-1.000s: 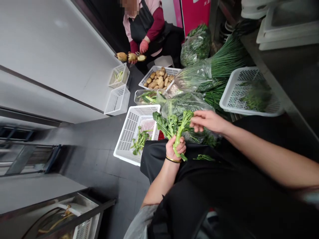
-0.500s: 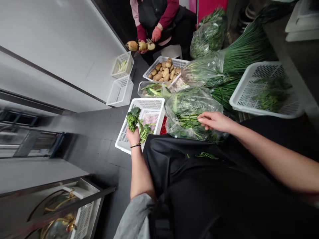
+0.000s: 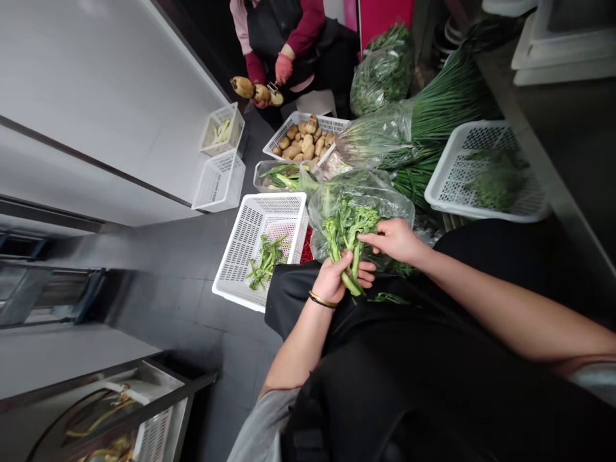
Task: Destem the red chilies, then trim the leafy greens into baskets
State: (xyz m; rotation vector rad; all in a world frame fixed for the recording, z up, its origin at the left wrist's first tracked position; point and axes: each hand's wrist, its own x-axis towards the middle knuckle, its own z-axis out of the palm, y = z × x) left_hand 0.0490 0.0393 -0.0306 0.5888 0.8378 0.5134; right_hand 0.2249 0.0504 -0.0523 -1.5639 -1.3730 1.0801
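Observation:
My left hand [image 3: 337, 277], with a gold bangle at the wrist, is closed round the stems of a bunch of green leafy stalks [image 3: 345, 230] above my black apron. My right hand [image 3: 393, 239] pinches the same bunch near its leafy top. Behind the bunch lies a clear plastic bag of more greens [image 3: 380, 199]. To the left on the floor stands a white slotted basket [image 3: 240, 256] with several trimmed green stalks [image 3: 265, 260] in it.
A person in red gloves [image 3: 283, 67] sits at the back holding lotus root [image 3: 255, 90] over a basket of potatoes [image 3: 303, 144]. Bagged chives [image 3: 423, 122], another white basket with greens [image 3: 486, 173], two small baskets [image 3: 219, 163] and a steel cabinet wall [image 3: 96, 96] surround me.
My left hand came back from the white basket, leaving its stalks there, and now grips a new bunch. My right hand lifted that bunch out of the bag.

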